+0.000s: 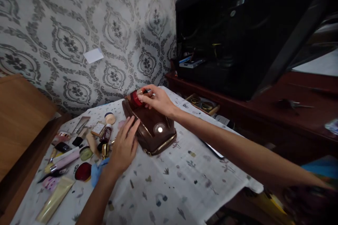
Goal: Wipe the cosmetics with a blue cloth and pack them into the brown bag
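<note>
Over cloth [195,182], red container [135,99] sits in right grip [158,101].

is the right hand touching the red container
Touching: the head view shows the right hand holding the red container, its thumb against the side with no gap between.

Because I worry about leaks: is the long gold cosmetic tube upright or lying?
Lying: the gold tube rests lengthwise on the white patterned tablecloth.
</note>
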Action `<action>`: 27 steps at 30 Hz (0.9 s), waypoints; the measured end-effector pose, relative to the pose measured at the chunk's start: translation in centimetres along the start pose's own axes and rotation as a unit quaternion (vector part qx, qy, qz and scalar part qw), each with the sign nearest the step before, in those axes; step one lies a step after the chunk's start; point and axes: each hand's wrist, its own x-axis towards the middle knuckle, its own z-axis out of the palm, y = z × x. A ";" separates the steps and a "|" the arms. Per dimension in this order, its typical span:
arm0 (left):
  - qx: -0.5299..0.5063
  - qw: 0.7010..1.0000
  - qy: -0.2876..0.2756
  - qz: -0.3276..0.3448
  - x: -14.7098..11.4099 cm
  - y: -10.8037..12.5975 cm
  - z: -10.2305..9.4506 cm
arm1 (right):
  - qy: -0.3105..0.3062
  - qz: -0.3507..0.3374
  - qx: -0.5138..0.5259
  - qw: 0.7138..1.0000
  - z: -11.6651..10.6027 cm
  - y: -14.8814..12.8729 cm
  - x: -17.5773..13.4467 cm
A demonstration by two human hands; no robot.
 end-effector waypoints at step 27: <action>-0.059 0.994 0.077 -0.043 -1.3 0.2 2.2 | -0.285 0.173 -0.479 0.812 6.3 5.6 6.7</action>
